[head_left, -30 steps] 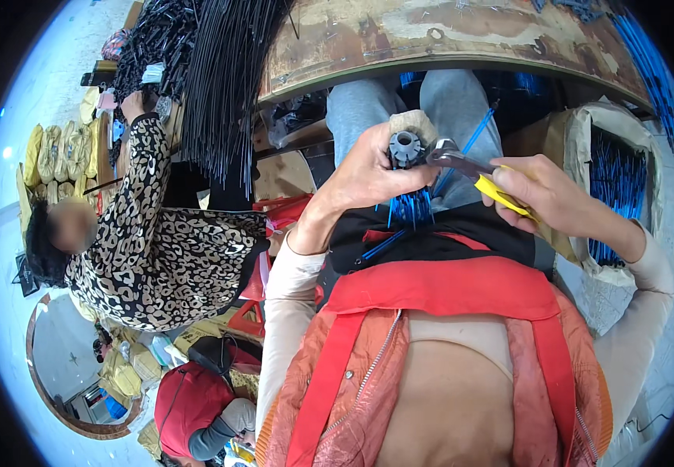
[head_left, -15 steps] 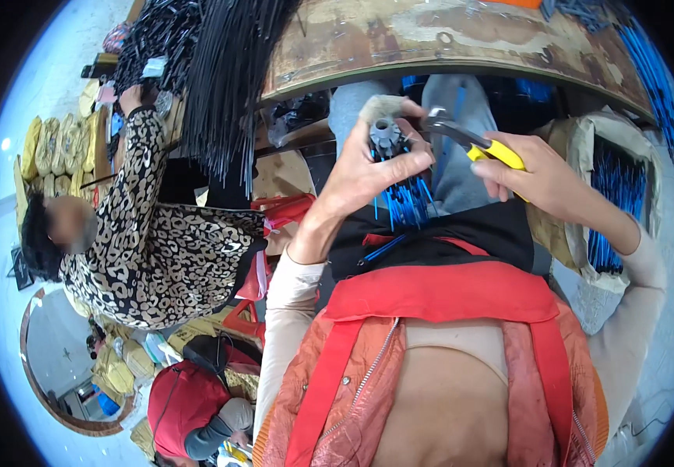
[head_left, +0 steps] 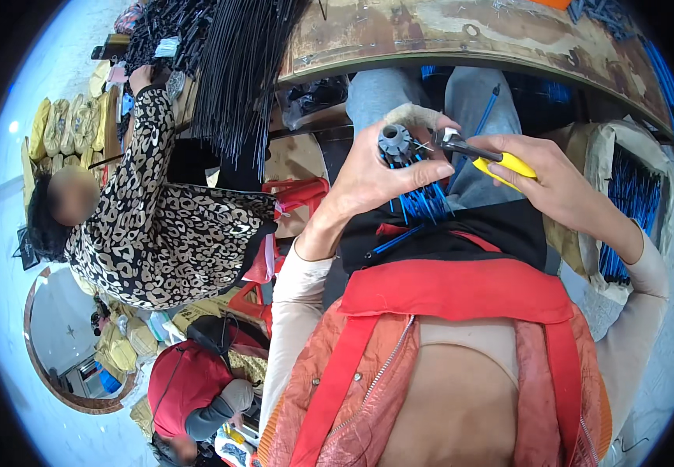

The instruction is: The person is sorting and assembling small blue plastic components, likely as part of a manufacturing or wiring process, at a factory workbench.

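Note:
My left hand (head_left: 372,179) is closed around an umbrella frame (head_left: 424,201), a bunch of thin blue ribs under a grey, notched, ring-shaped hub (head_left: 394,140). Pale wrapping covers part of its index finger. Pliers (head_left: 514,166) with yellow handles and dark jaws are gripped in my right hand (head_left: 551,167). Their jaws sit just right of the hub, by my left fingertips, where thin wire ends stick out. Whether the jaws bite on a wire is too small to tell. Loose blue rods (head_left: 395,241) lie across my dark apron.
Ahead is a worn wooden table (head_left: 399,35), with a thick bundle of black rods (head_left: 239,78) hanging off its left. A pale sack (head_left: 600,163) of blue ribs stands at my right. One co-worker (head_left: 173,241) in a patterned top sits left; another (head_left: 189,389) in red is behind.
The pliers have come down and inward, so their jaws now meet the area beside the hub. My left hand keeps its hold on the umbrella frame. The whole view has shifted slightly.

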Motion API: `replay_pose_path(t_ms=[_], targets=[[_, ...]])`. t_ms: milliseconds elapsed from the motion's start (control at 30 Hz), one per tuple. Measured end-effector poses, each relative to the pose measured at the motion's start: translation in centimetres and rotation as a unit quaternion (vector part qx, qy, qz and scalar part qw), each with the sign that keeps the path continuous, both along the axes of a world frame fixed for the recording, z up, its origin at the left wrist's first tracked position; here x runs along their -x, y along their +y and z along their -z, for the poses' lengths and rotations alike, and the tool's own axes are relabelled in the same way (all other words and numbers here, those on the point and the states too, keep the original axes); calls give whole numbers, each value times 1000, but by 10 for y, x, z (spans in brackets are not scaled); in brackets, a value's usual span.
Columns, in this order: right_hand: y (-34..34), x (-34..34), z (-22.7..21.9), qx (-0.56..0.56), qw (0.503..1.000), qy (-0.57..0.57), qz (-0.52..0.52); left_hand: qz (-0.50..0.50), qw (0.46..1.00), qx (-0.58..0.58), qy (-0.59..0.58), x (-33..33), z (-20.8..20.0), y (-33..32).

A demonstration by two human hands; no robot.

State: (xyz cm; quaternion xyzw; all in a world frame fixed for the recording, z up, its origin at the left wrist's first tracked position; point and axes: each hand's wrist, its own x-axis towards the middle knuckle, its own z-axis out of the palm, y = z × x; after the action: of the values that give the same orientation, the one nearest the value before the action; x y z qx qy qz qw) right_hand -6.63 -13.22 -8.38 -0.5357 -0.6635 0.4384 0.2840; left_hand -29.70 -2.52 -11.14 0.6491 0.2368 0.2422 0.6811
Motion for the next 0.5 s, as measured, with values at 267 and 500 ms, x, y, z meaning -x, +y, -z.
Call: replay_pose_path(t_ms=[267, 500], targets=[[-3, -11, -7, -116, 983, -131, -58, 62, 997, -41, 8, -7, -3, -1], [-5, -18, -25, -224, 903, -355, -89, 64, 987, -145, -12, -12, 2, 1]])
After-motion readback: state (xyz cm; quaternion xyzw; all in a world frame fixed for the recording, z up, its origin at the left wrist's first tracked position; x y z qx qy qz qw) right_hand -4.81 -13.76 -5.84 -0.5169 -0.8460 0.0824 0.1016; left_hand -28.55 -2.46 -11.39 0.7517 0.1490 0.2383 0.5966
